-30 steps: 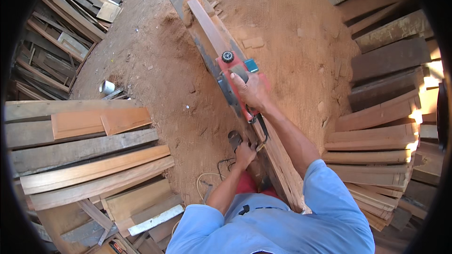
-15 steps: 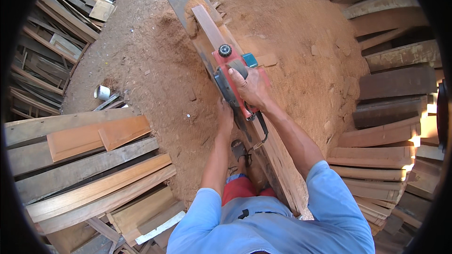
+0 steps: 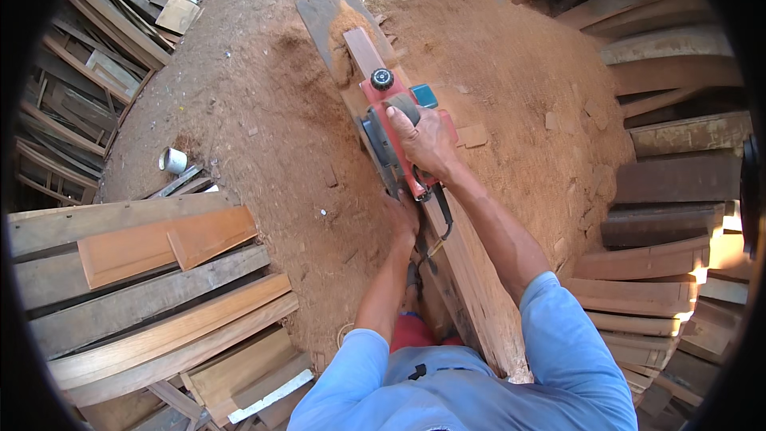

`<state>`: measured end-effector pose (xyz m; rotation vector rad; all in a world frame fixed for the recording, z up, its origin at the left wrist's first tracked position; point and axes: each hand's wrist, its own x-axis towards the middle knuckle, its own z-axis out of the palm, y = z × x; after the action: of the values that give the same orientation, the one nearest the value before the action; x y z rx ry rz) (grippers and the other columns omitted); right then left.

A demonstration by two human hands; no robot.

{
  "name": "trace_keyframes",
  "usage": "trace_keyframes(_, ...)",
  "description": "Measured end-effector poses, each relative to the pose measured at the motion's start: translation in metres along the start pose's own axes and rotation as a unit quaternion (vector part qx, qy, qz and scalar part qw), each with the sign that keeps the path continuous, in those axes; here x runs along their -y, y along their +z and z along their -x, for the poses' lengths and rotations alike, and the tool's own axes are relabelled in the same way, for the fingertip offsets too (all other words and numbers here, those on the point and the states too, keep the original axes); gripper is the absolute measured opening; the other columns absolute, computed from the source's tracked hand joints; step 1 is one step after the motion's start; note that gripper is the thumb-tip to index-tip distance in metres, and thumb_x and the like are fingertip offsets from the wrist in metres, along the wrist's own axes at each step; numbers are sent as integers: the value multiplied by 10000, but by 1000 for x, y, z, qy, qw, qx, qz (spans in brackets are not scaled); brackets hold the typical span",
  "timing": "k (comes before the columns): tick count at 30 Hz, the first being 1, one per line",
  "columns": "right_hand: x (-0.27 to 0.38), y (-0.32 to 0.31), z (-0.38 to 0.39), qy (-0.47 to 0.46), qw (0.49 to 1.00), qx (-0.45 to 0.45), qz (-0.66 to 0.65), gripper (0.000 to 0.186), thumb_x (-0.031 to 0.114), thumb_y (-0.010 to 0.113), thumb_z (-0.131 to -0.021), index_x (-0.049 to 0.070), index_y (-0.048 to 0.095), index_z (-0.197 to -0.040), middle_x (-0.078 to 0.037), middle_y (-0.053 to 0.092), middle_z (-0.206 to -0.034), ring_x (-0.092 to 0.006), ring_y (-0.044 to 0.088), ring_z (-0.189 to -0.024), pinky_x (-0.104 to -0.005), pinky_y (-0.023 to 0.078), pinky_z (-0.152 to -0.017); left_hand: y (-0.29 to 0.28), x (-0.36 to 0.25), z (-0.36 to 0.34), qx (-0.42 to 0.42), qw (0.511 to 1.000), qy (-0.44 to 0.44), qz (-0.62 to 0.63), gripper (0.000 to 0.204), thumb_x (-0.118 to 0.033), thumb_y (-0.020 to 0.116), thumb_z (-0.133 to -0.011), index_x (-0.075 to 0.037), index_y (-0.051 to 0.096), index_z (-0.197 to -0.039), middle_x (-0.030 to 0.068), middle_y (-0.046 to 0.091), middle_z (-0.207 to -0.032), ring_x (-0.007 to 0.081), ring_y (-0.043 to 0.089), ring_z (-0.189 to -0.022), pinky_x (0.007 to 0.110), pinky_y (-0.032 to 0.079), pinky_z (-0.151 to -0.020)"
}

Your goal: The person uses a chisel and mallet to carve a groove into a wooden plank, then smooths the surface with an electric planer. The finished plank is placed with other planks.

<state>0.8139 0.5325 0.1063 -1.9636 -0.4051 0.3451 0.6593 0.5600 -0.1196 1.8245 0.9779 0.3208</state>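
Note:
A red and black electric planer (image 3: 372, 132) with a round black front knob rests on a narrow reddish wooden strip (image 3: 365, 50). My right hand (image 3: 429, 142) is closed round the planer's top handle. My left hand (image 3: 400, 217) is low beside the left edge of the work, just behind the planer; its fingers are partly hidden and blurred. Below the strip, a grey board (image 3: 319, 9) sticks out at the far end, with sawdust on it. Toward my body runs a thick, rough-ended beam (image 3: 479, 287). From the planer's rear hangs a black power cord (image 3: 447, 219).
Sawdust (image 3: 527, 104) heaps over the ground right of the beam. Stacked boards (image 3: 159, 287) lie at lower left, and more timber (image 3: 670, 160) lines the right side. A white cup-like container (image 3: 172, 160) lies at left. Loose wood (image 3: 104, 48) fills the upper left.
My left hand has moved back toward me and slightly right along the edge of the work. The planer stays at nearly the same spot on the strip, my right hand still on it.

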Motion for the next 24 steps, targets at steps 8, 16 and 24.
trace_keyframes(8,8,5,-57,3,1000,-7,24,600,578,537,-985,4,708,-941,-220,650,-725,-331,670,-711,-469,512,-695,-2,-15,1,-3,998,-3,-64,520,-234,549,-1010,101,410,-1383,366,535,-1257,520,523,-1174,544,400,-1018)
trace_keyframes(16,12,25,-123,-47,993,-42,104,570,553,505,-1001,30,719,-926,-268,661,-758,-401,679,-720,-518,506,-667,2,1,1,-9,999,13,-31,554,-285,519,-1023,102,387,-1397,369,519,-1249,527,510,-1170,545,391,-1024)
trace_keyframes(24,51,37,-187,64,996,38,49,704,603,520,-989,-31,628,-700,-153,571,-592,-221,608,-551,-420,533,-537,4,21,3,0,1000,-18,-12,603,-347,499,-1038,94,365,-1427,366,495,-1318,506,490,-1227,530,379,-1053)
